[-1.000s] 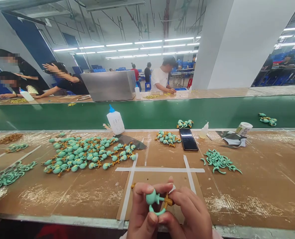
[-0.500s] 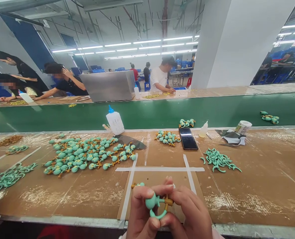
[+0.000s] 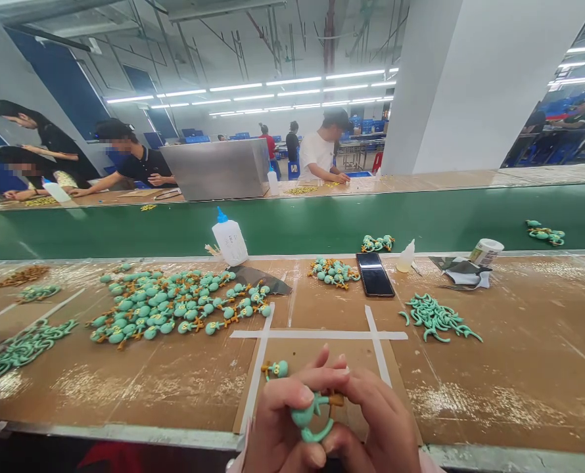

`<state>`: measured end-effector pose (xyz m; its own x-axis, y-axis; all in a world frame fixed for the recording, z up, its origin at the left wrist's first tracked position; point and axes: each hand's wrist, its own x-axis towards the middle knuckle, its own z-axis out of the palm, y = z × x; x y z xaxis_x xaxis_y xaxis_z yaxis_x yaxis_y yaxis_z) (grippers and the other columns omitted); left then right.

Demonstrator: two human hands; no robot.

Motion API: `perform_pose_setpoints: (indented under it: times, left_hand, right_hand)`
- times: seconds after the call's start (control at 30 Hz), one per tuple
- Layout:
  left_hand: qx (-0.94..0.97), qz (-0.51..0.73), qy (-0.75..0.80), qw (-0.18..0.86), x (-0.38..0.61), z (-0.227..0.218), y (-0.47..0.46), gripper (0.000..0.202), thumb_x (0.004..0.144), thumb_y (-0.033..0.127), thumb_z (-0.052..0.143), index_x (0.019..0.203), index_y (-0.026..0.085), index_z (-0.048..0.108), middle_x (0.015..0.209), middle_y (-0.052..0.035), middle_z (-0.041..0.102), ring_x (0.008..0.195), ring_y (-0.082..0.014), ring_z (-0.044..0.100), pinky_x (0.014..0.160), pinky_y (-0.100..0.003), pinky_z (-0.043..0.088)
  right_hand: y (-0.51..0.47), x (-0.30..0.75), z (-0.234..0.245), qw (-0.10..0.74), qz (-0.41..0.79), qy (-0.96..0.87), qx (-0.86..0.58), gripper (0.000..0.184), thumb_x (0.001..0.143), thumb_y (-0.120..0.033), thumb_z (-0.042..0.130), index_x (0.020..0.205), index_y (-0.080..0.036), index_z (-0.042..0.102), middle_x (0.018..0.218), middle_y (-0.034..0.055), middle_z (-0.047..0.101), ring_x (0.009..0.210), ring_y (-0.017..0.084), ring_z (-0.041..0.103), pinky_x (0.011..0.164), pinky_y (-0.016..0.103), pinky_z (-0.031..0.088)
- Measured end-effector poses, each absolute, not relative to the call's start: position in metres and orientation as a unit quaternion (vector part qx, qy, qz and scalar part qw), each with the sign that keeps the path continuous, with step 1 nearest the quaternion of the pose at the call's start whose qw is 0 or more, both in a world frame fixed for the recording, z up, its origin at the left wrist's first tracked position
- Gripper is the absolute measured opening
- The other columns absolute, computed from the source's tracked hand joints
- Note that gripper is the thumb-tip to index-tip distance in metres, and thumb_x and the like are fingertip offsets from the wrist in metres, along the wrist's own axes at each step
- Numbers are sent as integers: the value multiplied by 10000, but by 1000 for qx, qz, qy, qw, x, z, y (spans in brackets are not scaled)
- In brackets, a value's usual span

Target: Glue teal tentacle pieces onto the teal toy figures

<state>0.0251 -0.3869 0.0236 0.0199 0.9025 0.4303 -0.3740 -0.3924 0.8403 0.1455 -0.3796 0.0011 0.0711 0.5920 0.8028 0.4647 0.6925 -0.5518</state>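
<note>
Tabletop point(image 3: 534, 368), brown and taped, backed by a green belt point(image 3: 445, 203) on which 2 groups of looped figures point(image 3: 378, 244), judged finished, are laid. Large heap of teal-and-brown figures point(image 3: 149, 305), left: few curved arms can be made out, so most of the work is judged to be left. Cardboard mat point(image 3: 302, 349), above which the held figure is kept in the grip of both hands: its round head is pinched by the left hand point(image 3: 282, 410), its brown end by the right hand point(image 3: 384, 414). Pile of curved pieces point(image 3: 433, 318), right, unobstructed. White bottle point(image 3: 230, 243) and phone point(image 3: 375, 274), placed beyond, clear of the hands. Single figure point(image 3: 279, 369), on the mat, partly masked by fingers. Held figure point(image 3: 302, 418): 1 curved piece is seemingly attached; its joints are partly covered.
</note>
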Motion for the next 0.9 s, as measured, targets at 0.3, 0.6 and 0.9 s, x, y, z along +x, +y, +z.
perform_pose_setpoints:
  times: [0.3,0.6,0.9]
  left_hand:
    - [480,617,281,557,19,11,-372,279,806,453,667,1014,290,577,1071,-78,743,1085,-290,647,929,-421,489]
    - [739,321,522,279,-66,5,-274,291,777,295,670,1059,227,681,1069,-106,725,993,-297,655,915,-432,481]
    - [783,226,521,254,-80,-13,-257,351,780,301,604,1114,255,701,1214,-54,701,1153,-271,626,1021,-392,456]
  right_hand:
    - [-378,145,-4,601,111,-674,-415,278,946,-469,524,1045,-220,596,897,51,701,808,186,683,656,265,542]
    - [-365,200,-12,569,77,-642,-507,124,917,-264,558,968,-202,652,903,36,702,835,169,668,733,257,533]
    - [-361,244,-38,530,15,-621,-577,126,911,-298,559,941,-231,662,903,9,711,824,167,675,758,245,507]
